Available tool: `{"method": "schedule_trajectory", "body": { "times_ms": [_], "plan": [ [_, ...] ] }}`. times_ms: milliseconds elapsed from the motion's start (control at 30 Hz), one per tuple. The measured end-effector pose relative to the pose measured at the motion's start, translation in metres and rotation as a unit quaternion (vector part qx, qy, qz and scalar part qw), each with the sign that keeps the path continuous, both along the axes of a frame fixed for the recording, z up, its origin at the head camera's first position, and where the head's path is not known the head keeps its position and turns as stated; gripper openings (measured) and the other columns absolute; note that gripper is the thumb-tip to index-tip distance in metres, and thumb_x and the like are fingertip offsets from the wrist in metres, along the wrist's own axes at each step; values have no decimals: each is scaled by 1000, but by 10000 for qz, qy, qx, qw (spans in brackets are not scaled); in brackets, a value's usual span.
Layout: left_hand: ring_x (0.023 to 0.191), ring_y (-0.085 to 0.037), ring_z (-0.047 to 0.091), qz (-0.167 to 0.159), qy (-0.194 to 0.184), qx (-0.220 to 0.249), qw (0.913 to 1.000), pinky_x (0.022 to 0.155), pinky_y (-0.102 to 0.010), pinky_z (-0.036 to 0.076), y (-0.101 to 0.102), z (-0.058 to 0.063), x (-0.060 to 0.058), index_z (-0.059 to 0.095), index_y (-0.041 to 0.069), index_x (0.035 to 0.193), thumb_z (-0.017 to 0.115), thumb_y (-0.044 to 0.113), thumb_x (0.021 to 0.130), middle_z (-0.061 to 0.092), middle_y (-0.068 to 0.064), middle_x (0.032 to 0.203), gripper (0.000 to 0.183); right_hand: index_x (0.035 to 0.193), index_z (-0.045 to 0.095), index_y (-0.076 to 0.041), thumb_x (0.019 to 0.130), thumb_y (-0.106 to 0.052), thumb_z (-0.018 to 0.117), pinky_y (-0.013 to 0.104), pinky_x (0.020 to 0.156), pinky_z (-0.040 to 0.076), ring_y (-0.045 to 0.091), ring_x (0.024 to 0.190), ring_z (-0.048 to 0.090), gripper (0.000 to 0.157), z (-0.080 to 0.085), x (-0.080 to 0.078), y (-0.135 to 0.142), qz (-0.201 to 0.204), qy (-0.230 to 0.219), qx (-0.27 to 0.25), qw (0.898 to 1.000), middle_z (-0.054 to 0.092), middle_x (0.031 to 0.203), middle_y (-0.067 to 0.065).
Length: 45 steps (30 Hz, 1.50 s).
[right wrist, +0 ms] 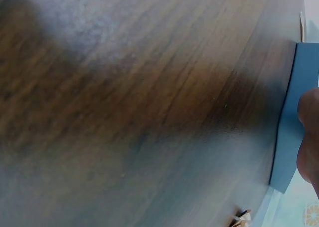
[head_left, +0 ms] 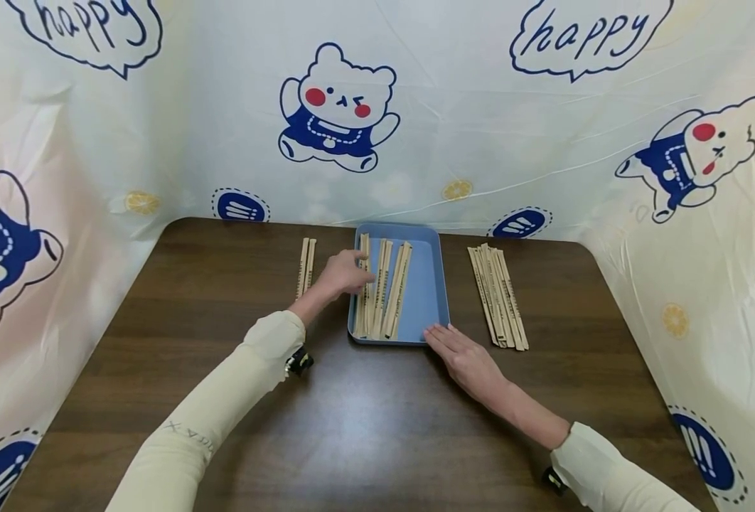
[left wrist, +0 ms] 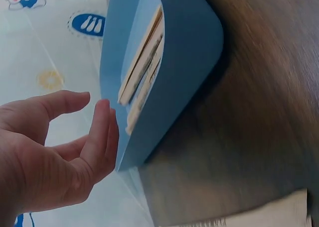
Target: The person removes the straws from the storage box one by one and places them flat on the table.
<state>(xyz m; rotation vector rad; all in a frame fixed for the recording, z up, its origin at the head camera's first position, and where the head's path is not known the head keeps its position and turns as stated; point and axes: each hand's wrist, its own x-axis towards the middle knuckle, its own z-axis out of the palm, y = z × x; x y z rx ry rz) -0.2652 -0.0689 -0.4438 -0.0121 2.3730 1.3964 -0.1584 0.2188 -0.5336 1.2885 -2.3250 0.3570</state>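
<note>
A blue tray [head_left: 424, 284] stands near the back of the table, with several slim paper-wrapped sticks [head_left: 397, 291] lying lengthwise in its left and middle part; dark print runs along their wrappers. My left hand [head_left: 345, 274] is over the tray's left side, above the leftmost sticks. In the left wrist view its thumb and fingers are apart with nothing between them, beside the tray wall [left wrist: 187, 53]. My right hand [head_left: 470, 359] lies with extended fingers at the tray's near right corner. The right wrist view catches only part of that hand [right wrist: 310, 137] against the tray's side.
Left of the tray lie a few more wrapped sticks [head_left: 306, 264], partly hidden by my left forearm. A larger bunch of wrapped sticks [head_left: 498, 295] is to the right. The brown wooden table [head_left: 352, 427] is bordered by a printed cloth [head_left: 454, 128].
</note>
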Motion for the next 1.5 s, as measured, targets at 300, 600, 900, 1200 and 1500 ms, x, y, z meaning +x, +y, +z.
{"method": "schedule_trajectory", "body": {
  "times_ms": [300,600,900,1200,1500],
  "plan": [
    [45,-14,48,-428,268,-799,9955,46,-25,36,30,-21,-1,50,5,146,63,9,91,50,-2,52,56,127,63,8,112,-14,19,47,102,47,33,117,62,52,1,1,0,-69,-84,64,9999,65,125,23],
    [53,-14,56,-757,979,-1271,9841,58,-27,49,49,-34,5,56,-3,138,72,9,89,68,-19,119,52,127,63,8,112,-14,20,47,102,47,32,118,61,51,1,2,0,-74,-128,80,9999,65,125,22],
    [50,-12,40,-828,1264,-1832,9714,59,-30,41,57,-45,4,61,-1,133,73,11,89,64,-18,127,47,129,62,7,111,-15,17,46,104,45,32,120,60,54,1,2,1,-38,-189,144,9997,64,127,22],
    [50,-14,42,-788,1223,-1973,9695,48,-28,37,60,-44,3,65,1,96,70,7,89,57,-9,74,10,129,62,8,105,-1,44,47,104,45,33,120,60,31,0,1,2,-15,-202,123,9997,63,127,22],
    [51,-15,41,-782,1227,-1948,9700,49,-29,36,60,-44,-1,58,5,82,70,6,88,49,-5,65,14,128,63,8,111,-13,24,47,104,45,33,119,61,47,0,-2,2,-14,-181,97,9998,64,126,23]
  ]
}}
